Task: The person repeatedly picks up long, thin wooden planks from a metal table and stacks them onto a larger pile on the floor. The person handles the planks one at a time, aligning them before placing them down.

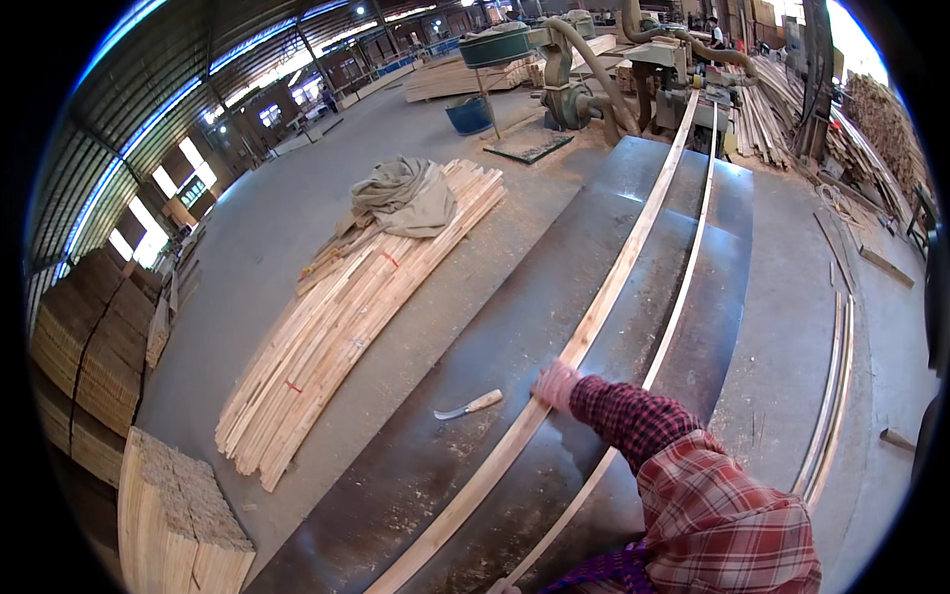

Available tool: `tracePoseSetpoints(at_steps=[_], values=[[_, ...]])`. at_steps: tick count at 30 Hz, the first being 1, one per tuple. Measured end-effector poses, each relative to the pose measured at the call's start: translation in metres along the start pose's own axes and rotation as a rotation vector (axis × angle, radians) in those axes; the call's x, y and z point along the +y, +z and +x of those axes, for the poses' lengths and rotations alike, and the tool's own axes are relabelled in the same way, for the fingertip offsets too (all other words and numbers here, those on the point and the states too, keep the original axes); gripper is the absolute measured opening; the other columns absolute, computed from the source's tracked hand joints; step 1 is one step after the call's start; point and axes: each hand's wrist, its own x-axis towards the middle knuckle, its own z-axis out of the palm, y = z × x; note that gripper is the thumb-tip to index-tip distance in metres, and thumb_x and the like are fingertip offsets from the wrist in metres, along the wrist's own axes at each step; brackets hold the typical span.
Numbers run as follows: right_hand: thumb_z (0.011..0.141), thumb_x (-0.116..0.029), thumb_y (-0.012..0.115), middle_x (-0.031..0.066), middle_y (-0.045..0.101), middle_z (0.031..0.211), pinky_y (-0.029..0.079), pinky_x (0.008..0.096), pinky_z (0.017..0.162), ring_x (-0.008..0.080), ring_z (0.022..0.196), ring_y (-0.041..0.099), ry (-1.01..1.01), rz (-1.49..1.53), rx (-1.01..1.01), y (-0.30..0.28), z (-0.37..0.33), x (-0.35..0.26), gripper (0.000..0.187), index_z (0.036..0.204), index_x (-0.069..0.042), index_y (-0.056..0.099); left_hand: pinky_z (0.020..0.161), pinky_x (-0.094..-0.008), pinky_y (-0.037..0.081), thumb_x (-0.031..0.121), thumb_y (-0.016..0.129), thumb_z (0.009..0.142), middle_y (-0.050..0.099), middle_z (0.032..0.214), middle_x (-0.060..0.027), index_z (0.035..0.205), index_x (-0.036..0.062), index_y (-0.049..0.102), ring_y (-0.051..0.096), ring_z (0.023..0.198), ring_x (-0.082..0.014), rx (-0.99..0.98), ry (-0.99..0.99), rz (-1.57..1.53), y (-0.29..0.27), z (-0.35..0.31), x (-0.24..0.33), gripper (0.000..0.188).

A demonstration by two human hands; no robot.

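My right hand (557,384), reaching in from the lower right in a checked sleeve, is closed over a long wooden board (618,272). This board runs lengthwise over a dark metal-topped table (475,342) to a machine (658,54) at the far end. Beside it on the right, a narrower wooden strip (683,287) lies roughly parallel. At the lower edge only a little of my left hand (505,588) shows, its fingers around the narrow strip; the rest is cut off. Left of my right hand, a curved knife (468,406) with a wooden handle rests on the table.
A pile of wooden strips (346,317) topped by a crumpled cloth (404,196) lies left of the table. Stacked boards (183,515) stand at the lower left. Loose strips (829,396) lie on the floor at right. A blue tub (469,116) stands farther back.
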Motion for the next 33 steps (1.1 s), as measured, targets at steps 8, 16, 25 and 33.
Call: tracePoseSetpoints(at_steps=[8,16,25,33], values=[[0.07,-0.019,0.081,0.0125,0.077,0.1,0.062,0.0453,0.075,0.0325,0.096,0.076,-0.309,0.288,-0.316,-0.065,0.032,-0.147,0.03,0.098,-0.009,0.08,0.09,-0.0344,0.054,0.012,0.081,0.089,0.074,0.103,-0.0106,0.116,0.0015,0.072,0.067,0.098,-0.0181,-0.005,0.246,0.096,-0.068,0.01,-0.039,0.031],[0.066,-0.027,0.085,0.0118,0.07,0.114,0.059,0.0478,0.085,0.0324,0.108,0.07,-0.525,0.344,-0.269,-0.083,-0.006,-0.299,0.058,0.119,-0.011,0.068,0.112,-0.0465,0.043,0.035,0.074,0.087,0.063,0.133,-0.0243,0.14,0.006,0.058,0.059,0.128,-0.0377,-0.139,-0.036,1.002,-0.224,0.033,0.042,0.063],[0.071,-0.026,0.085,0.0127,0.071,0.112,0.06,0.0477,0.084,0.0349,0.105,0.071,-0.544,0.327,-0.303,-0.099,-0.013,-0.333,0.06,0.126,-0.011,0.064,0.11,-0.0535,0.044,0.038,0.078,0.074,0.058,0.135,-0.0229,0.143,0.0112,0.046,0.056,0.126,-0.0449,-0.159,0.041,1.409,-0.38,0.083,-0.04,0.081],[0.086,-0.015,0.071,0.0099,0.076,0.103,0.062,0.0453,0.077,0.0353,0.098,0.075,-0.281,0.286,-0.413,-0.121,-0.008,-0.338,0.024,0.109,-0.012,0.076,0.094,-0.0516,0.054,0.04,0.063,0.092,0.067,0.114,-0.0161,0.113,0.0144,0.061,0.065,0.112,-0.0366,-0.146,-0.108,1.487,-0.439,0.098,-0.039,0.033]])
